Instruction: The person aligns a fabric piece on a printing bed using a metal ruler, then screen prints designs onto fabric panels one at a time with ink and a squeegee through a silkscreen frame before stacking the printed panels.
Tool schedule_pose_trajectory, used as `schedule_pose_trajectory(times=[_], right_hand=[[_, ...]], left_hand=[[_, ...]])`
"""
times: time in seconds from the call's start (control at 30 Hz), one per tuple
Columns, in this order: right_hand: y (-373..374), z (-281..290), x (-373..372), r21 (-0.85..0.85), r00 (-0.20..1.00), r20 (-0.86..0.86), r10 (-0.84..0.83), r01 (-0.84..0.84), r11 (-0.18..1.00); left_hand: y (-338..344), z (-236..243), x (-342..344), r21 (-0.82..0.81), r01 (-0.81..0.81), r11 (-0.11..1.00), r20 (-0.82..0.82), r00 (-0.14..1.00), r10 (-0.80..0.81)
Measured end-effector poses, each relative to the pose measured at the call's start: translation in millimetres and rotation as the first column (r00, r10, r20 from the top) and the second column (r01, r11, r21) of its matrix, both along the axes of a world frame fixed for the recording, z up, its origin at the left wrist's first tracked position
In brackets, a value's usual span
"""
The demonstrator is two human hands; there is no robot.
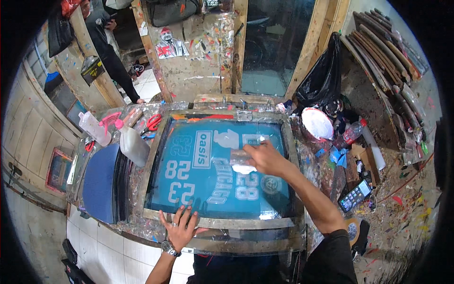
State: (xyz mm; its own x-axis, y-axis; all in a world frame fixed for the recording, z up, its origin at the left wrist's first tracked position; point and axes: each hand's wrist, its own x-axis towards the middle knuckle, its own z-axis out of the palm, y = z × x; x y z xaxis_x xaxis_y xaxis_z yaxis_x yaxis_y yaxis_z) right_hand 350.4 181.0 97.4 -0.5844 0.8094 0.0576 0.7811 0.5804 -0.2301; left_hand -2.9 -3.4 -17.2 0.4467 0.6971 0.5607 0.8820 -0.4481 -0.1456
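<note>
A screen-printing screen lies flat on the worktable, its wooden frame around a teal mesh with pale stencilled letters, numbers and emblems. My right hand is closed round a small squeegee over the upper middle of the mesh. White ink lies along the squeegee's near edge. At the frame's near left side, my left hand rests with its fingers spread over the rim, holding nothing. A watch is on that wrist.
Left of the screen stand plastic spray bottles, red scissors and a stack of blue-topped pads. To the right are a bowl of white ink, a plastic bottle, a phone and a tape roll. Someone in dark clothes stands beyond the doorway.
</note>
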Motion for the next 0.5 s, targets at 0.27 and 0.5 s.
schedule_pose_trajectory(times=[0.27, 0.5], right_hand=[[-110, 8, -8, -0.088, 0.993, -0.056, 0.101, -0.106, 0.990], [-165, 14, -19, 0.028, 1.000, -0.025, 0.008, -0.007, 1.000]], left_hand=[[0, -1, 4, 0.027, 0.032, 0.999, -0.040, 0.999, -0.030], [-4, -9, -2, 0.022, 0.003, 1.000, 0.006, 1.000, -0.003]])
